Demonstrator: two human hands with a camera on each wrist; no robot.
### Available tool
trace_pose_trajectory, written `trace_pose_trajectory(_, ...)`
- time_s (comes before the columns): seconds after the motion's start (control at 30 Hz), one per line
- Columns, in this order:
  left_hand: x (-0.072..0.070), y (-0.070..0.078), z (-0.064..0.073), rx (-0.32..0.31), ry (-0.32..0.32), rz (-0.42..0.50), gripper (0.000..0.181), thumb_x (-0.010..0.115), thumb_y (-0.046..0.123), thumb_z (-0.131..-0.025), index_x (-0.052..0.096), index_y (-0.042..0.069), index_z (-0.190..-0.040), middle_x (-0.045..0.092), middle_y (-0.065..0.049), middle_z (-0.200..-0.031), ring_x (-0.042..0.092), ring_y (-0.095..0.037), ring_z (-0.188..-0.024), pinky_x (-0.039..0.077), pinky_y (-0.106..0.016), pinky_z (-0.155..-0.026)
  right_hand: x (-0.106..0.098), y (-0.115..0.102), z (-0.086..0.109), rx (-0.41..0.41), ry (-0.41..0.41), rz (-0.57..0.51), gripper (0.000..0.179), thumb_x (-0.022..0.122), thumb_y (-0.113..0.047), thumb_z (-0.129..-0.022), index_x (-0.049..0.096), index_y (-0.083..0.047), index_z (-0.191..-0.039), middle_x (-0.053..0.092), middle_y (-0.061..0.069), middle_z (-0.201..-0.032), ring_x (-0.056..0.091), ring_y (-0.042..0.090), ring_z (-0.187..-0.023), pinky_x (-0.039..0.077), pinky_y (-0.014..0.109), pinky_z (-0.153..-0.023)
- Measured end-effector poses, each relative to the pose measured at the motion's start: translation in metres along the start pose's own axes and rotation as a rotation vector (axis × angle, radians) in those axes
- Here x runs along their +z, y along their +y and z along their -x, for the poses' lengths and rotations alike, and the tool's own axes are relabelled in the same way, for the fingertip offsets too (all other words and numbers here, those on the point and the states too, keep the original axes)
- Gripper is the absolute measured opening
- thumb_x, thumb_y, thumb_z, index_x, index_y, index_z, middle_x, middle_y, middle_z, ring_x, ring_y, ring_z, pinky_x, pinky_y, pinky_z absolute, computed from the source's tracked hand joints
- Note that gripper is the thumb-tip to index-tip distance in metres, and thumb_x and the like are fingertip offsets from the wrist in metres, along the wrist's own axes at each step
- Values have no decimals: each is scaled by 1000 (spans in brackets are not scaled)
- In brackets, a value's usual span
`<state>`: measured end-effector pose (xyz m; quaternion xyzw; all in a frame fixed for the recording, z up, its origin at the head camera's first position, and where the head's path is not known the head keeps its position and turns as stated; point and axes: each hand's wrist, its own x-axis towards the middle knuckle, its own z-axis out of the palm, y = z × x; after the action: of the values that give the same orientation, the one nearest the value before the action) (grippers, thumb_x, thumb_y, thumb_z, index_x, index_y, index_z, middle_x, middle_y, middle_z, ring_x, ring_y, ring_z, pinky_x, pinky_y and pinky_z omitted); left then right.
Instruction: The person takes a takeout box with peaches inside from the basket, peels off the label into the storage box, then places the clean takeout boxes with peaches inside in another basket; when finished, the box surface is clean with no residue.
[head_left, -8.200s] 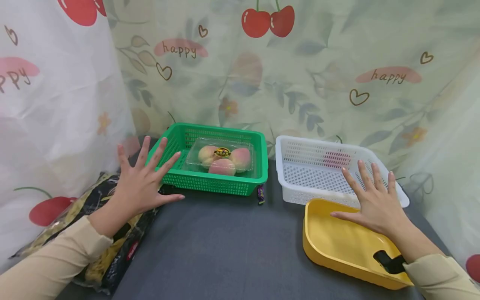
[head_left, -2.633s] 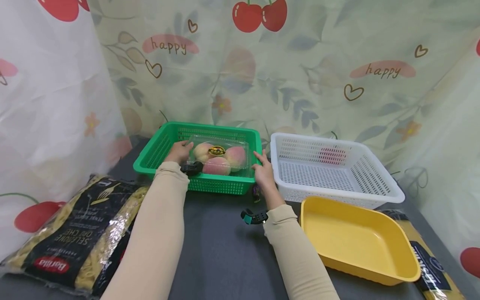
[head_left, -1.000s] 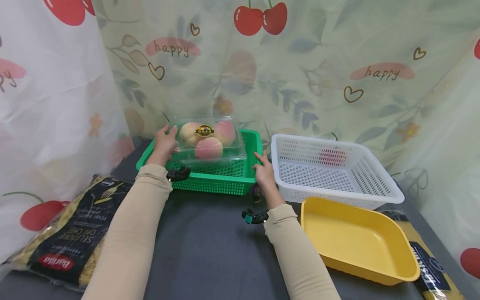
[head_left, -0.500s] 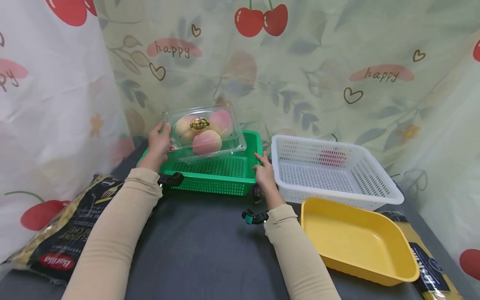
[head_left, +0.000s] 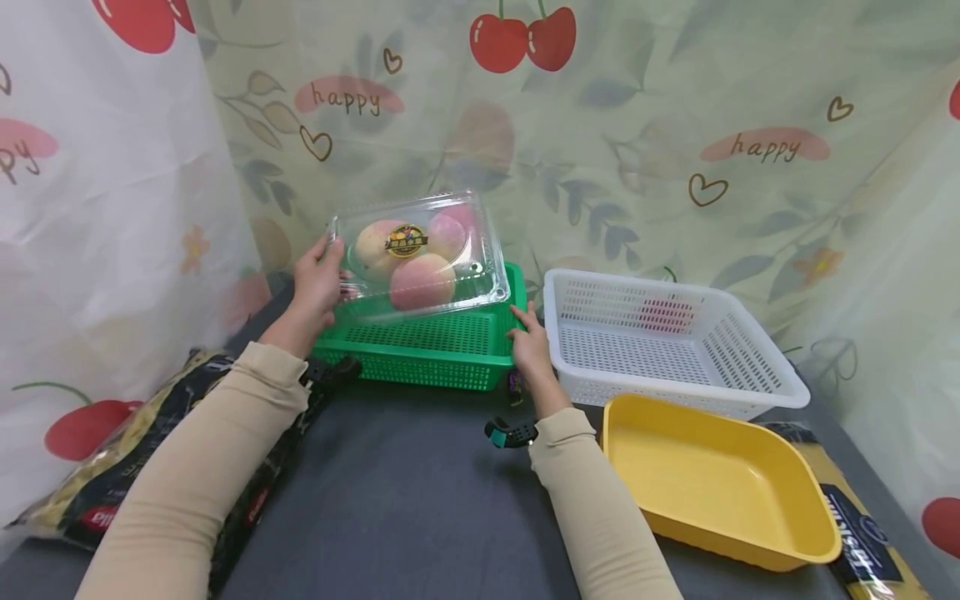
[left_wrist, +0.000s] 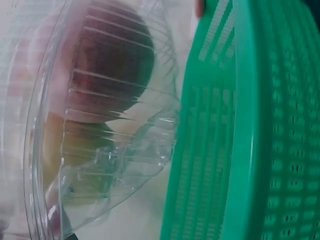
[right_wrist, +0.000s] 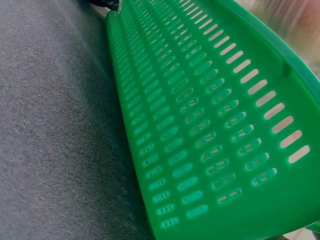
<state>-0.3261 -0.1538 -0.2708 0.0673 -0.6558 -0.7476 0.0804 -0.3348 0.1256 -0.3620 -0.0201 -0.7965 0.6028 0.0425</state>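
Note:
My left hand grips the left end of a clear plastic clamshell box of peaches. The box hangs tilted above the green basket, its right end higher, with a dark and gold label on its lid. In the left wrist view, the box's ribbed side is beside the basket's rim. My right hand holds the basket's right rim near the front corner. The right wrist view is mostly the basket's slotted wall; the fingers there are hidden.
A white basket stands right of the green one, with a yellow tray in front. Pasta bags lie at far left and far right. A small purple-wrapped candy lies by the green basket. A printed curtain hangs behind.
Both hands were raised and spread at first. The left hand has since lifted the peach box up out of the green basket and tilted it. The right hand keeps to the basket's rim.

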Motion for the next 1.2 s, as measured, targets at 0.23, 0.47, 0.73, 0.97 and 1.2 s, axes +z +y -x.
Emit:
trace_pose_trajectory(0.23, 7, 8, 25, 5, -15, -12, 55, 40, 40, -97, 22, 31, -148, 48, 1, -67, 48, -6, -40, 48, -19, -44, 0, -1, 1, -4, 4, -42, 54, 39, 0, -91, 35, -8, -144, 2, -3, -159, 1, 19, -146, 11, 38, -118)
trace_pose_trajectory(0.47, 1, 11, 51, -32, -60, -85, 57, 39, 47, -96, 19, 36, -148, 45, 0, -78, 48, -6, -47, 49, -20, -49, 0, 1, 2, -64, 32, -13, 54, 36, -19, -99, 19, -13, -150, 7, -1, -158, 9, 20, -145, 14, 37, -118)
trace_pose_trajectory(0.73, -15, 13, 79, -31, -124, -102, 59, 39, 49, -94, 18, 37, -148, 42, -2, -86, 50, -5, -51, 50, -20, -52, -3, 3, 4, -115, 11, -56, 47, 42, -27, -98, 40, -5, -140, 8, 3, -158, 6, 23, -146, 11, 40, -118)
trace_pose_trajectory(0.97, -26, 7, 101, -10, -161, -73, 59, 41, 46, -95, 19, 34, -148, 38, 8, -64, 53, -6, -51, 49, -21, -51, -1, 1, 2, -31, 14, -75, 47, 46, -26, -95, 44, -8, -139, 7, -3, -158, 5, 20, -146, 9, 40, -119)
trace_pose_trajectory(1.2, -40, -1, 122, -8, -179, -102, 60, 42, 47, -94, 20, 33, -148, 41, 7, -68, 55, -6, -48, 46, -21, -48, 1, -2, 0, -1, 28, -40, 51, 51, -33, -93, 44, -14, -139, 9, -6, -158, 11, 25, -145, 15, 44, -117)
